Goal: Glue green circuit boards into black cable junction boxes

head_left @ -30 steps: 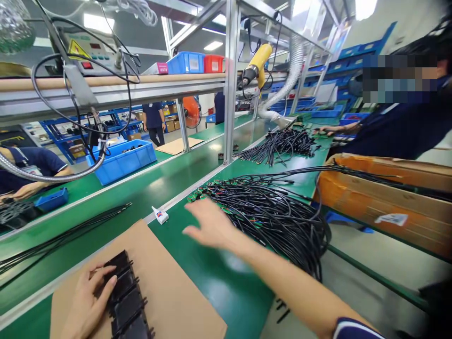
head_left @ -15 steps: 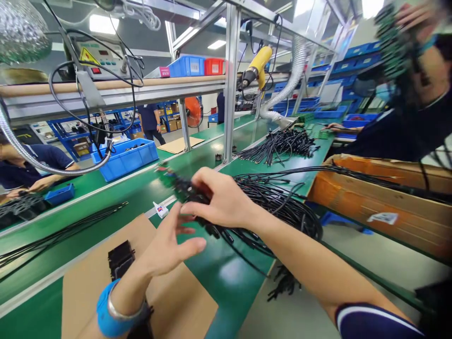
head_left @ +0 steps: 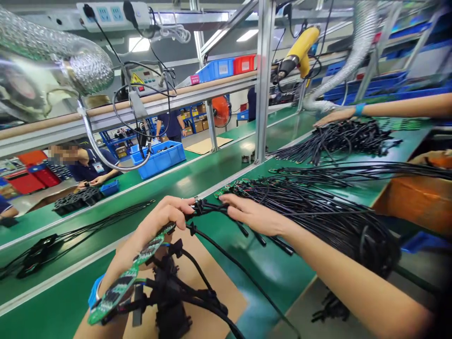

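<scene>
Left hand holding green circuit board, right hand at black cables, cable pile alongside

From where I stand, the counter has a smooth, glossy green top that throws back the ceiling light. The black cables look rubbery, with a soft sheen; the circuit board is hard and shiny. Beneath lies a matt cardboard sheet. The post is smooth bare metal, the hose crinkled bright foil, the blue bin slick plastic.
</scene>
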A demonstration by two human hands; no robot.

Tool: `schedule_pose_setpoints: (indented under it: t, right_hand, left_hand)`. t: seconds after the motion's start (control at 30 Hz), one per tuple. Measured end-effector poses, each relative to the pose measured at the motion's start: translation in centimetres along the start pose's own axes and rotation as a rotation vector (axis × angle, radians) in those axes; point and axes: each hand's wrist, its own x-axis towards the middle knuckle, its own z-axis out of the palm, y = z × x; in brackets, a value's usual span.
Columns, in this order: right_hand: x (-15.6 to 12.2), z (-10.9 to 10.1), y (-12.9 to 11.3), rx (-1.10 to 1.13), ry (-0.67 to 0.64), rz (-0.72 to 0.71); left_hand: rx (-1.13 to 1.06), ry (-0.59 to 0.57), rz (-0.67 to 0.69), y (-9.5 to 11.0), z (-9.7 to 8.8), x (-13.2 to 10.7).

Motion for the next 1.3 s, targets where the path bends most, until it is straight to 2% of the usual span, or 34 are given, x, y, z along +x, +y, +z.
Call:
schedule_pose_setpoints:
  t: [0.1,0.17,0.27,0.37,0.47,0.53,0.6,0.7,0.73,0.83,0.87,0.9,1.0,1.03,1.07,1.13,1.2,1.23,1.3]
  right_hand:
    - [-1.8,2.8,0.2,0.117,-0.196,0.087]
    - [-3.4,4.8,-1.1,0.145,-0.179,0.109]
    - [-4.9,7.1,-2.6,0.041,-0.064,0.199]
    - [-4.4,7.9,-1.9,0.110,-0.068,0.301]
    - [-2.9,7.4,0.1,0.444,-0.122,0.319]
    - [-2.0,6.3,1.0,0.555,-0.047,0.294]
    - [-1.4,4.8,1.0,0.495,0.055,0.246]
    - [-1.2,2.3,0.0,0.278,0.163,0.135]
    - [-1.2,1.6,-0.4,0.222,0.134,0.100]
    - [-0.9,0.2,-1.0,0.150,-0.115,0.054]
    - [-0.8,0.0,-1.1,0.123,-0.147,0.052]
    - [-0.5,-0.1,-1.2,0.070,-0.105,0.049]
    - [-0.2,-0.2,-2.1,-0.120,0.238,0.034]
    - [-0.2,-0.1,-2.6,-0.121,0.317,0.042]
    - [-0.3,0.0,-3.2,-0.069,0.339,0.061]
    - [-0.6,0.6,-4.5,0.115,0.220,0.103]
    - [-0.9,1.7,-5.5,0.236,0.003,0.111]
    - [-0.9,2.5,-5.7,0.241,-0.102,0.113]
    - [-0.7,4.1,-5.8,0.174,-0.222,0.120]
  left_hand:
    - [-0.023,-0.053,0.007,-0.5,-1.7,-0.4]
    - [-0.025,-0.077,-0.038,-0.7,-2.8,-0.9]
    - [-0.018,-0.014,-0.140,-0.5,-3.5,-1.8]
    - [-0.123,0.023,-0.133,0.1,-3.8,-2.6]
    - [-0.234,0.014,-0.080,0.3,-4.2,-3.3]
    - [-0.260,0.031,-0.059,0.2,-4.6,-3.8]
    - [-0.271,0.065,-0.071,0.0,-4.9,-4.3]
    - [-0.276,0.056,-0.121,-0.3,-5.0,-4.5]
    - [-0.282,0.036,-0.111,-0.4,-4.9,-4.5]
    - [-0.303,-0.036,-0.014,-0.3,-4.8,-4.2]
    - [-0.308,-0.054,0.014,-0.2,-4.7,-4.1]
    - [-0.309,-0.074,0.030,-0.2,-4.7,-4.0]
    - [-0.277,-0.128,0.054,0.0,-4.5,-3.5]
    - [-0.260,-0.152,0.067,-0.1,-4.4,-3.4]
    - [-0.242,-0.165,0.074,-0.2,-4.3,-3.3]
    - [-0.211,-0.161,0.062,-0.4,-3.9,-3.2]
    - [-0.195,-0.131,0.044,-0.7,-3.4,-3.3]
    - [-0.189,-0.126,0.037,-0.9,-3.2,-3.3]
    - [-0.189,-0.115,0.023,-1.1,-2.7,-3.5]
